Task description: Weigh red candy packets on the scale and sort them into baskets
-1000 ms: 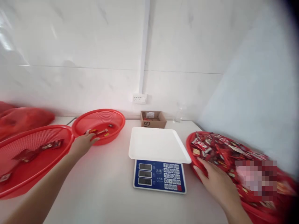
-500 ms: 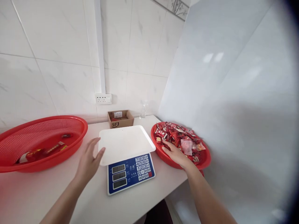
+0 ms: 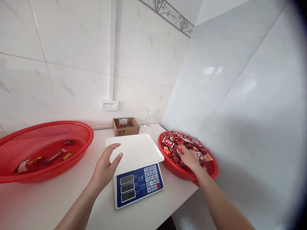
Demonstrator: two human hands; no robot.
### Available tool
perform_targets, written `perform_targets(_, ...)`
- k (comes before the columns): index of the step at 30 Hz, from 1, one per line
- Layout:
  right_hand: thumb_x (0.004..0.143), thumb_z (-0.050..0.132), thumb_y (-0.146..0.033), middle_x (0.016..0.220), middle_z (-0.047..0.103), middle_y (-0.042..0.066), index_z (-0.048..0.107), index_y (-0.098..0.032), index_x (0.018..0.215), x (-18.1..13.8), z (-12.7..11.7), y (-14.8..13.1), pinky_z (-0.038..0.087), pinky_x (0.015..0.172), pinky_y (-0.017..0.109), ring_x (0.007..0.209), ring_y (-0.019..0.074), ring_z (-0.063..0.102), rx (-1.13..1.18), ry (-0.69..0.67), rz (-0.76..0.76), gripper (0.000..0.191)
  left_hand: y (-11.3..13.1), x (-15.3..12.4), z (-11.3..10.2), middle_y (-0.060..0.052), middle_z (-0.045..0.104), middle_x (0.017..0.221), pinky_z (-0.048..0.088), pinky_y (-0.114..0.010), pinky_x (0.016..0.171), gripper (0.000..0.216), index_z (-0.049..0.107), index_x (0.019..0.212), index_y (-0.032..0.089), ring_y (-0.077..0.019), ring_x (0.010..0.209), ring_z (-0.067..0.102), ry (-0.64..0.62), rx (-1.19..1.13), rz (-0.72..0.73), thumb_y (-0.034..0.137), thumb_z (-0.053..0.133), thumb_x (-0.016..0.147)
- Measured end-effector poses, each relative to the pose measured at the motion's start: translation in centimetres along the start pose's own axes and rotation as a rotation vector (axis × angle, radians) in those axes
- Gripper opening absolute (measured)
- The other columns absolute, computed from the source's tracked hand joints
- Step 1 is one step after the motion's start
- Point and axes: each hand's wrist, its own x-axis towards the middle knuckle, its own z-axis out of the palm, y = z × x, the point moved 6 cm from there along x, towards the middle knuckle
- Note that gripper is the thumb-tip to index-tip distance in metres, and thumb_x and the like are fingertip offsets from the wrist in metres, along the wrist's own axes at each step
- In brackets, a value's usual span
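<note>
My right hand (image 3: pixel 188 157) is over the heaped red basket (image 3: pixel 214 172) on the right, its fingers closed on a small red snack packet (image 3: pixel 179 149). Around it lie many wrapped snacks (image 3: pixel 168 142), mostly red, with a pink packet partly behind the hand. Nothing is in my left hand (image 3: pixel 107 164), whose thumb and fingers are apart. It hovers by the left edge of the white weighing tray (image 3: pixel 134 150). Below that tray is the scale's blue keypad panel (image 3: pixel 140 185) with three small displays.
A larger red basket (image 3: pixel 90 140) stands on the left with several packets at its bottom. Behind the scale are an open cardboard box (image 3: pixel 129 131) and a clear plastic object (image 3: pixel 149 117). The table (image 3: pixel 100 214) meets a tiled wall and a pale panel on the right.
My right hand has gone from open over the heap to closed on a red packet. My left hand has shifted right, towards the tray. The camera view has shifted slightly.
</note>
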Motion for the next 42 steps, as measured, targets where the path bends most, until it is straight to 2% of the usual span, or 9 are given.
perform_targets(5,0.085,0.038,-0.04,0.1,0.065,0.01,0.049,-0.019,0.113,0.3,-1.0,-1.8,0.043,0.082,0.035,0.097,0.0248,0.06,0.071,0.131,0.024,0.036,-0.9,0.3,-0.4,-0.009,0.054,0.126,0.042,-0.039,0.094,0.045,0.052,0.115,0.022,-0.0255,0.116,0.05,-0.071,-0.214,-0.147,0.052,0.047,0.082)
perform_targets(8,0.081,0.045,-0.046,0.093,0.065,0.007,0.052,-0.021,0.102,0.0,-0.4,-4.5,0.049,0.071,0.034,0.085,0.0228,0.063,0.401,0.117,-0.005,0.033,-1.0,0.3,-0.1,-0.008,0.055,0.125,0.04,-0.037,0.096,0.045,0.052,0.114,0.023,-0.0242,0.116,0.051,-0.115,-0.276,-0.152,0.052,0.049,0.081)
perform_targets(12,0.067,0.065,-0.04,0.092,0.065,0.003,0.056,-0.022,0.094,-1.0,1.6,-9.9,0.052,0.065,0.031,0.077,0.0184,0.062,0.825,-0.1,-0.135,0.034,-0.9,-0.1,0.5,-0.007,0.055,0.125,0.04,-0.038,0.096,0.041,0.053,0.114,0.023,-0.024,0.115,0.051,-0.151,-0.259,-0.167,0.048,0.051,0.081)
perform_targets(19,0.067,0.068,-0.036,0.092,0.062,0.002,0.053,-0.02,0.1,-7.5,4.8,-19.3,0.052,0.061,0.028,0.075,0.014,0.059,0.915,-0.593,-0.347,0.039,0.1,-0.7,2.2,-0.008,0.062,0.108,0.046,-0.031,0.08,0.042,0.051,0.117,0.02,-0.0196,0.095,0.058,-0.241,-0.302,-0.133,0.042,0.05,0.082)
perform_targets(23,0.069,0.068,-0.029,0.09,0.06,-0.001,0.046,-0.025,0.112,-11.0,5.6,-21.8,0.052,0.069,0.032,0.073,0.0134,0.06,0.882,-0.771,-0.46,0.048,0.0,-0.9,3.2,-0.002,0.064,0.078,0.045,-0.026,0.065,0.026,0.059,0.086,0.017,-0.0163,0.073,0.058,-0.291,-0.397,-0.156,0.042,0.054,0.08)
perform_targets(26,0.075,0.061,-0.031,0.102,0.061,0.004,0.04,-0.026,0.124,-8.7,4.9,-20.4,0.048,0.082,0.036,0.092,0.0171,0.06,0.732,-0.611,-0.547,0.053,-0.7,-0.7,2.4,-0.001,0.062,0.073,0.045,-0.024,0.062,0.026,0.058,0.078,0.017,-0.0143,0.068,0.056,-0.182,-0.499,-0.238,0.042,0.058,0.077)
perform_targets(31,0.076,0.053,-0.021,0.129,0.05,0.013,0.05,-0.018,0.123,0.6,1.7,-11.5,0.026,0.105,0.045,0.126,0.0262,0.038,0.156,0.132,-0.449,0.047,-1.6,-0.4,1.4,-0.007,0.065,0.097,0.051,-0.031,0.078,0.026,0.059,0.096,0.016,-0.0177,0.088,0.062,-0.104,-1.094,-0.509,0.033,0.063,0.077)
perform_targets(36,0.07,0.059,-0.022,0.118,0.059,0.014,0.059,-0.016,0.113,4.0,3.1,-4.8,0.035,0.098,0.043,0.113,0.0281,0.052,0.137,0.062,-0.218,0.044,-2.2,-0.8,2.0,-0.009,0.067,0.093,0.056,-0.034,0.076,0.018,0.058,0.1,0.015,-0.0179,0.087,0.065,-0.104,-1.277,-0.702,0.02,0.059,0.082)
perform_targets(42,0.08,0.045,-0.039,0.11,0.063,0.014,0.055,-0.018,0.115,3.6,2.0,-4.2,0.038,0.094,0.045,0.108,0.0277,0.056,0.344,0.215,-0.116,0.042,-2.2,-1.3,2.9,-0.007,0.066,0.095,0.055,-0.038,0.081,0.02,0.055,0.104,0.016,-0.0176,0.087,0.066,-0.164,-1.31,-0.743,0.02,0.056,0.084)
